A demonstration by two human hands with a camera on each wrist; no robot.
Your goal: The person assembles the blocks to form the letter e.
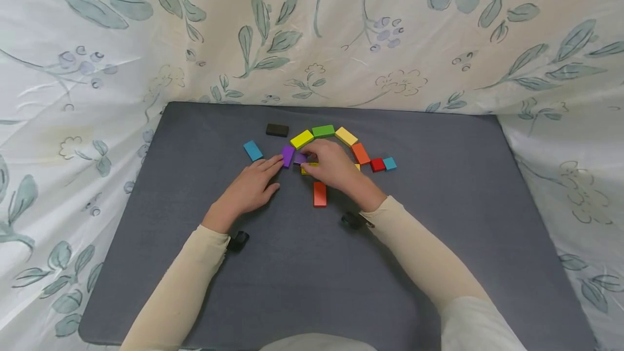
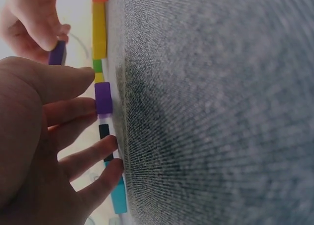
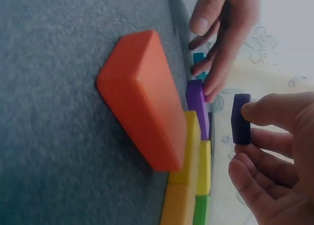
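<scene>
My left hand (image 1: 251, 186) lies low over the table with its fingers straight, the fingertips against a purple block (image 1: 288, 156) at the left end of a curved row. Between thumb and fingers, my right hand (image 1: 330, 163) pinches a second purple block (image 3: 241, 118), raised off the table inside the curve. Below that hand, a yellow block (image 3: 184, 149) partly shows. The curve runs on through a yellow block (image 1: 302, 139), a green block (image 1: 323, 131), a pale yellow block (image 1: 346, 136), an orange block (image 1: 361, 153) and a red block (image 1: 377, 165).
A black block (image 1: 277, 130) and a blue block (image 1: 253, 150) lie left of the curve. A small blue block (image 1: 389, 163) touches its right end. Nearer the person lies an orange-red block (image 1: 319, 194). Patterned cloth (image 1: 312, 69) hangs behind the grey table (image 1: 302, 275).
</scene>
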